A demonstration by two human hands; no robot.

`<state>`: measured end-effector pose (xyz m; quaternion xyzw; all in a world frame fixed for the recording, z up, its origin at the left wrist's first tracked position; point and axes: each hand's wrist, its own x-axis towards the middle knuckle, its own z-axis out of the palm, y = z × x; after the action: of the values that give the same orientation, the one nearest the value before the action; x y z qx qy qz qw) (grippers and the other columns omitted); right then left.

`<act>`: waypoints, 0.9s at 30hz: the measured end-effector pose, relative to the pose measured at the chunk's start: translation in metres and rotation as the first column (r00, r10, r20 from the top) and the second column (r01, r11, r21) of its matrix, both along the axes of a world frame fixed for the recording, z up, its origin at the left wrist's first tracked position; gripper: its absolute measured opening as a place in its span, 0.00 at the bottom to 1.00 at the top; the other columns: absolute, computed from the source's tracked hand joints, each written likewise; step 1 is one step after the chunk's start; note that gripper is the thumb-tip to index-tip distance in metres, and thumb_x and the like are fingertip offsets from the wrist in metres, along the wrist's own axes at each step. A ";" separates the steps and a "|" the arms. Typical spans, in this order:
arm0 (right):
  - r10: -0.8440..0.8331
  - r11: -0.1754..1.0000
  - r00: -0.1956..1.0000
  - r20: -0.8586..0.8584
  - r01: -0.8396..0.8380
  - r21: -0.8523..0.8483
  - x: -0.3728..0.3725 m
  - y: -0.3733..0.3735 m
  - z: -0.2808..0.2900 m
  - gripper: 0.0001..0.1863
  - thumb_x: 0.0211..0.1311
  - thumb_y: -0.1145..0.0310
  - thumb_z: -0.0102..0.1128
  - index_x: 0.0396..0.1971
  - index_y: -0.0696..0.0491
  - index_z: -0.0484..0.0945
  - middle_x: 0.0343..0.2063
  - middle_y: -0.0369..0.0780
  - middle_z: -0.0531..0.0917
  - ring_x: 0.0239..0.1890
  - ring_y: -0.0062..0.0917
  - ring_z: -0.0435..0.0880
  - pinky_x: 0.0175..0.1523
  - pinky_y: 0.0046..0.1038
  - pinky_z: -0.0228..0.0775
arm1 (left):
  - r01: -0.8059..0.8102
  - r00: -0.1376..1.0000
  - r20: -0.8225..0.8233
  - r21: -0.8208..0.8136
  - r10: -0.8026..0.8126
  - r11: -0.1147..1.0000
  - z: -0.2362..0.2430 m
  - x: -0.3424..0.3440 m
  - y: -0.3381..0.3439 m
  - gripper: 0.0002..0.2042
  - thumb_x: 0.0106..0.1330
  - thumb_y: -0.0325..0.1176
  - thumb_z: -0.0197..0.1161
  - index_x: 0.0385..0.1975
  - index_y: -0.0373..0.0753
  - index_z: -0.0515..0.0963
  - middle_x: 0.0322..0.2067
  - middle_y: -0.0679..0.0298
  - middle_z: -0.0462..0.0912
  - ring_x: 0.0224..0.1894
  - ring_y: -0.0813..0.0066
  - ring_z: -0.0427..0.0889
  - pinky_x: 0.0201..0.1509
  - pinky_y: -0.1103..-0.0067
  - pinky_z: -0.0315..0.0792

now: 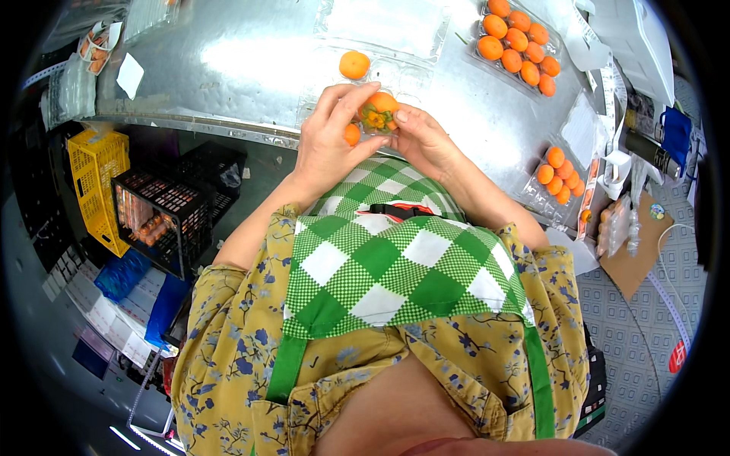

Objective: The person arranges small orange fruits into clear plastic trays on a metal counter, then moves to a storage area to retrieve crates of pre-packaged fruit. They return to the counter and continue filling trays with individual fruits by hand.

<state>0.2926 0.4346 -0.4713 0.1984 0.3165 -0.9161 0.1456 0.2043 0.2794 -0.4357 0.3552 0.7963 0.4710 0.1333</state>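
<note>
My left hand (331, 137) and my right hand (426, 144) are closed round an orange fruit with a green leafy calyx (379, 111) near the front edge of the metal table (205, 91); it looks like a persimmon. A clear plastic tray (315, 100) lies beneath them, partly hidden. Another orange fruit (354, 64) sits just beyond my fingers, and one more (351, 135) shows beside my left hand.
A filled fruit tray (517, 45) lies at back right, a smaller one (561, 175) at right. Empty plastic trays (376, 26) lie behind my hands. Yellow (99, 190) and black (160, 216) crates stand left, below the table; white paper strips (612, 175) hang at right.
</note>
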 end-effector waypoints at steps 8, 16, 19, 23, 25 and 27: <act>0.095 0.699 0.987 -0.130 0.027 0.715 -0.001 0.021 0.006 0.24 0.61 0.53 0.55 0.48 0.58 0.71 0.44 0.40 0.77 0.46 0.26 0.76 0.54 0.30 0.65 | -0.173 0.412 0.907 0.171 -0.087 0.970 -0.011 -0.002 -0.006 0.21 0.66 0.45 0.55 0.51 0.36 0.70 0.36 0.59 0.78 0.37 0.70 0.79 0.39 0.76 0.76; 0.273 0.403 0.861 -0.430 0.303 0.863 -0.014 0.001 0.018 0.39 0.44 0.61 0.67 0.59 0.52 0.63 0.51 0.44 0.73 0.53 0.37 0.71 0.58 0.35 0.62 | -0.345 -0.197 0.966 0.091 -0.167 0.934 -0.015 0.002 -0.001 0.29 0.69 0.60 0.36 0.48 0.38 0.68 0.36 0.58 0.76 0.35 0.72 0.78 0.32 0.74 0.75; 0.311 0.422 0.875 -0.371 0.222 0.879 -0.013 0.001 0.022 0.37 0.49 0.64 0.65 0.60 0.56 0.62 0.55 0.44 0.70 0.59 0.32 0.68 0.64 0.33 0.57 | -0.338 -0.194 0.966 0.099 -0.172 0.936 -0.016 0.002 0.001 0.29 0.69 0.61 0.35 0.48 0.39 0.68 0.37 0.59 0.75 0.36 0.72 0.78 0.33 0.74 0.76; 0.254 0.541 0.874 -0.413 0.225 0.810 -0.013 -0.001 0.014 0.34 0.50 0.68 0.63 0.59 0.53 0.63 0.52 0.43 0.72 0.55 0.33 0.71 0.59 0.35 0.63 | -0.291 -0.119 0.993 -0.025 -0.011 0.957 -0.011 0.003 0.004 0.29 0.69 0.61 0.34 0.48 0.40 0.68 0.38 0.60 0.75 0.38 0.72 0.78 0.34 0.74 0.76; 0.140 0.757 0.904 -0.404 0.165 0.632 -0.011 0.000 0.010 0.32 0.52 0.70 0.62 0.59 0.53 0.62 0.53 0.42 0.71 0.56 0.30 0.70 0.60 0.35 0.63 | -0.283 -0.158 0.985 0.021 -0.069 0.959 -0.010 0.002 0.003 0.28 0.69 0.60 0.36 0.49 0.41 0.68 0.39 0.61 0.75 0.39 0.72 0.78 0.35 0.74 0.77; 0.123 0.876 0.946 -0.299 0.038 0.481 -0.007 0.005 0.017 0.31 0.54 0.70 0.61 0.60 0.53 0.62 0.54 0.41 0.70 0.58 0.28 0.68 0.59 0.34 0.64 | -0.288 -0.191 0.974 0.065 -0.123 0.956 -0.010 0.002 0.002 0.26 0.69 0.58 0.40 0.50 0.41 0.68 0.40 0.62 0.75 0.39 0.73 0.78 0.35 0.74 0.77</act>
<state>0.2853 0.4394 -0.4545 0.0696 0.5576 -0.8251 0.0586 0.2064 0.2811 -0.4452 -0.1761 0.3532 0.6813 0.6166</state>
